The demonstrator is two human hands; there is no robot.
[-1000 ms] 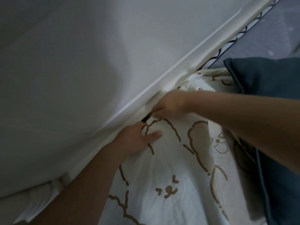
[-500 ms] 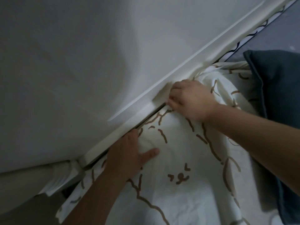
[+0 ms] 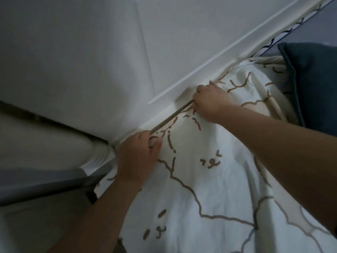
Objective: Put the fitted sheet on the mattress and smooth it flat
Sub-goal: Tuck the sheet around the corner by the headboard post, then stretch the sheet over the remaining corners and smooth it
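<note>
Head view: the fitted sheet (image 3: 209,179), cream with brown line drawings, lies over the mattress corner next to the white wall panel (image 3: 82,61). The left hand (image 3: 138,157) pinches its edge between thumb and fingers at the gap. The right hand (image 3: 209,101), fingers curled, grips the same edge further along, near a dark blue pillow (image 3: 313,84).

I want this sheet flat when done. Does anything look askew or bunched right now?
Yes. The fitted sheet is bunched into folds near the dark blue pillow, with creases across its top. Left hand and right hand work its edge at the wall.
</note>
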